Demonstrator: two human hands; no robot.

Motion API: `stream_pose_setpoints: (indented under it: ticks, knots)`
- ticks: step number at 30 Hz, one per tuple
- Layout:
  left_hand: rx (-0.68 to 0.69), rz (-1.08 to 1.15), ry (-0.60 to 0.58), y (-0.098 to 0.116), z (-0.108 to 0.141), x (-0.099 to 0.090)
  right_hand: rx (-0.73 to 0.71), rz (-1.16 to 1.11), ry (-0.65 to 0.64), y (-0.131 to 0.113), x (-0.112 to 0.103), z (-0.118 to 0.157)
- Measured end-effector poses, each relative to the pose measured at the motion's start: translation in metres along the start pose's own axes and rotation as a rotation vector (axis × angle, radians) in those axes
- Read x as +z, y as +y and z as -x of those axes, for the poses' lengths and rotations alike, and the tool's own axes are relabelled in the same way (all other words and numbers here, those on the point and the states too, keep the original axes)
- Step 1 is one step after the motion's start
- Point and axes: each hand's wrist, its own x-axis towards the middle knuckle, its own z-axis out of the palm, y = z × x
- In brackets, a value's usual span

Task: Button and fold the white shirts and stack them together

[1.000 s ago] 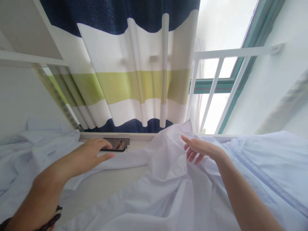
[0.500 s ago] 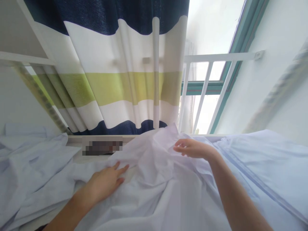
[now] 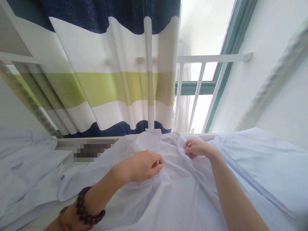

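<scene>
A thin white garment [image 3: 180, 195] lies spread and wrinkled in front of me; its exact kind cannot be made out. My left hand [image 3: 143, 165], with a dark bead bracelet [image 3: 84, 207] on the wrist, pinches a fold near the garment's middle. To the right, my right hand [image 3: 198, 148] has its fingers closed on another edge of the same cloth, close to the far end. Between the two hands the fabric lies in loose creases. The fingertips of both hands are partly hidden by folds.
More white garments [image 3: 26, 173] lie in a heap at left, and folded pale ones [image 3: 267, 163] at right. A blurred-out dark object [image 3: 90, 150] sits by the far ledge. Behind stand a striped curtain [image 3: 120, 86], a white railing [image 3: 211, 58] and a window.
My left hand has moved right from lying spread on the cloth and now pinches it. The right hand has closed on the fabric. The garment's far end has shifted left and flattened.
</scene>
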Motion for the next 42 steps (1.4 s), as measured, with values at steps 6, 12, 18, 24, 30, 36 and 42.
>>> stream_pose_setpoints:
  ticks: [6,12,18,24,30,36,42]
  knots:
    - [0.033,0.058,0.165,0.012,-0.062,0.069,-0.08,-0.009,0.141,0.001,-0.006,-0.008]
    - [-0.011,0.037,0.285,-0.006,-0.058,0.093,0.106,0.118,0.184,0.02,-0.03,-0.001]
    - [-0.168,-0.031,0.318,-0.017,-0.041,0.088,0.21,0.177,0.062,0.028,-0.022,0.004]
    - [0.243,-0.178,0.36,-0.02,-0.039,0.095,0.099,0.143,-0.122,-0.006,0.027,-0.012]
    - [0.288,-0.157,0.558,-0.023,-0.037,0.089,0.033,0.109,-0.11,-0.015,0.006,0.004]
    - [0.283,-0.045,0.461,-0.027,-0.041,0.09,0.287,0.429,-0.053,0.008,-0.009,0.045]
    - [0.208,-0.023,0.524,-0.027,-0.04,0.096,0.254,0.62,0.228,0.006,-0.021,0.058]
